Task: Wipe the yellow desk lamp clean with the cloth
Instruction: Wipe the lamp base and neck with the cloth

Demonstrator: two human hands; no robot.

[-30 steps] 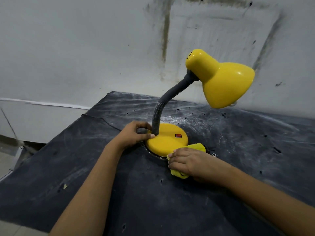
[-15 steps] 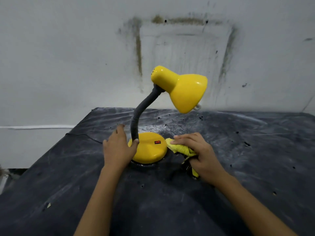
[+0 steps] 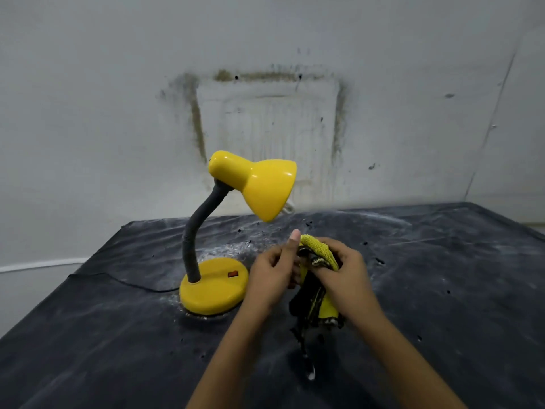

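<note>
The yellow desk lamp [image 3: 213, 290] stands on the black-covered table [image 3: 118, 335], with a round base, a grey flexible neck and its shade [image 3: 265, 184] tilted down to the right. Both hands are off the lamp, just right of its base. My left hand [image 3: 271, 273] and my right hand [image 3: 345, 273] hold the yellow cloth [image 3: 317, 249] between them above the table. The cloth is dirty and dark on its underside, and part of it hangs down below my hands.
A black power cord [image 3: 124, 283] runs from the lamp base leftward across the table. A stained white wall [image 3: 265, 113] rises right behind the table. The table's left edge drops off near the cord.
My left hand let go of the lamp base and joined my right hand on the cloth. The cloth came off the base and was lifted up. The camera view shifted left.
</note>
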